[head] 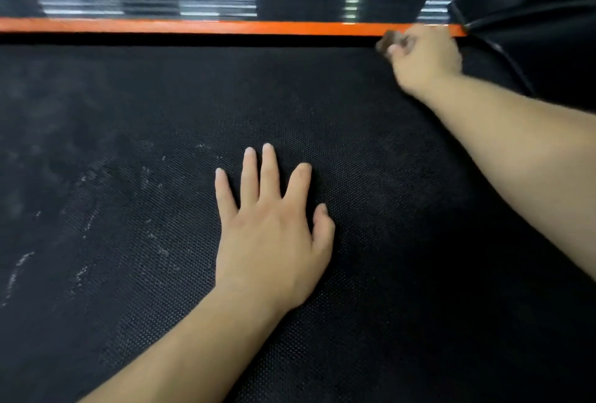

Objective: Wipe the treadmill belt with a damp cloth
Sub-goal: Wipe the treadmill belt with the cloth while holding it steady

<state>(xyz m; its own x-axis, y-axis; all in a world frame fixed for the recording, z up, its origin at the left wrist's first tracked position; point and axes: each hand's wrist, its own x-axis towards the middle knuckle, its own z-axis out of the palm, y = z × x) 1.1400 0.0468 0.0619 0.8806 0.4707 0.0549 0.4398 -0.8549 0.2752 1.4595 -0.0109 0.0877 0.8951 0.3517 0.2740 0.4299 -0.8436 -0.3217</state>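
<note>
At the far edge of the treadmill belt (403,209), just below the orange strip (225,27), the right hand (425,57) curls round a small brownish cloth (388,41), blurred. Nearer, the left hand (271,241) lies flat on the belt, fingers straight and spread, holding nothing

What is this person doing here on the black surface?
A person is wiping a treadmill belt. The left hand lies flat on the belt, fingers spread, and holds nothing. The right hand holds a small dark cloth at the belt's far edge, just beside the orange strip; this hand looks blurred. Pale scuff marks show on the belt's left part.
</note>
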